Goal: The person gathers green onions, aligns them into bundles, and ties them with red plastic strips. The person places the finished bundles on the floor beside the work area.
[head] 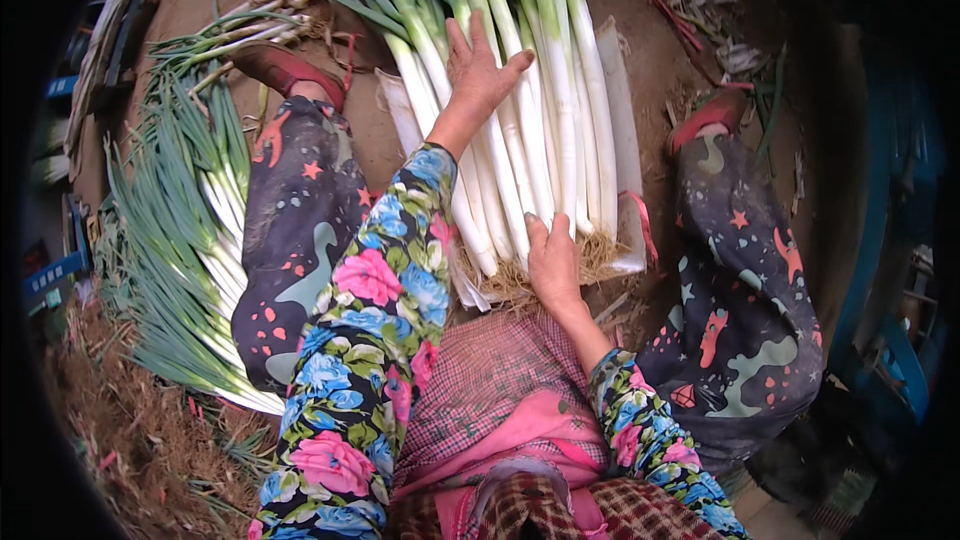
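Observation:
A thick bunch of long green onions (pixel 517 165) lies before me, white shanks and roots towards me, green leaves pointing away. They rest on a pale sheet (pixel 626 142) whose sides stick out past the bunch. My left hand (pixel 480 79) lies palm down across the upper white shanks, fingers and thumb spread. At the near end, my right hand (pixel 553 259) has thumb and forefinger around the base of one onion, just above its roots. Its other fingers are hidden. Tangled brown roots (pixel 600 251) show on both sides of that hand.
To my left lies a large heap of green onions (pixel 172 225), with thinner ones (pixel 255 34) beyond my foot. A pink-red tie (pixel 641 225) hangs at the sheet's right side. Dry husks (pixel 739 56) litter the earth floor at upper right. Blue metal parts (pixel 900 367) stand far right.

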`<state>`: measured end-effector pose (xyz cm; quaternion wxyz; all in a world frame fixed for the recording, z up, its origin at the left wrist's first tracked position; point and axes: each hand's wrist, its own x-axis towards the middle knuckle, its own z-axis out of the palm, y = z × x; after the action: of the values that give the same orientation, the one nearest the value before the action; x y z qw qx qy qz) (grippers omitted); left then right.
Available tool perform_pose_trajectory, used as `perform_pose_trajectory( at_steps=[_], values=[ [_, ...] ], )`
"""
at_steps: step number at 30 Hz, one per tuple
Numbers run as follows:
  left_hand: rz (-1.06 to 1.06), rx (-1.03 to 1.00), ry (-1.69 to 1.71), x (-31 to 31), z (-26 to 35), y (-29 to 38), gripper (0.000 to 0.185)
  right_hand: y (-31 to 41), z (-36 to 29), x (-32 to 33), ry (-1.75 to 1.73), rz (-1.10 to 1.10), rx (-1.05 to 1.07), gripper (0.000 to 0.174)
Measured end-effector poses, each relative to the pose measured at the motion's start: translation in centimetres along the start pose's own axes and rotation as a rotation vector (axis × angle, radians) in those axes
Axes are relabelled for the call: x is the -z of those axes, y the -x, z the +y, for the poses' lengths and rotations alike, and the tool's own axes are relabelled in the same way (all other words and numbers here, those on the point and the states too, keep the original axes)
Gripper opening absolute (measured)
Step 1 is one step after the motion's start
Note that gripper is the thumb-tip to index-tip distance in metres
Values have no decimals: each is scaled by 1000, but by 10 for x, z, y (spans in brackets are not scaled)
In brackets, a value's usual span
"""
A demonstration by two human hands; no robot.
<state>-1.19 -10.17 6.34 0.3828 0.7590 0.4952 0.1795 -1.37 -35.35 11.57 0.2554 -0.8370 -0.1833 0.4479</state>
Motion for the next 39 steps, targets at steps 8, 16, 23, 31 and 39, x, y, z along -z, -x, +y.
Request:
perform_pose_trajectory(
  at_steps=[8,16,23,31,39],
  values=[
    [12,-140,-153,-18,-19,12,87,48,-28,36,421,122,432,32],
    [141,-161,-251,-38,-27,14,86,-22,-31,20,629,131,344,56],
    [-16,-94,-183,1,-2,19,85,-21,7,35,305,346,430,79],
    [385,-556,-271,209,22,27,71,-6,13,21,653,101,446,124],
    [497,52,-239,338,-129,230,72,5,19,30,747,-25,502,108]
  ],
)
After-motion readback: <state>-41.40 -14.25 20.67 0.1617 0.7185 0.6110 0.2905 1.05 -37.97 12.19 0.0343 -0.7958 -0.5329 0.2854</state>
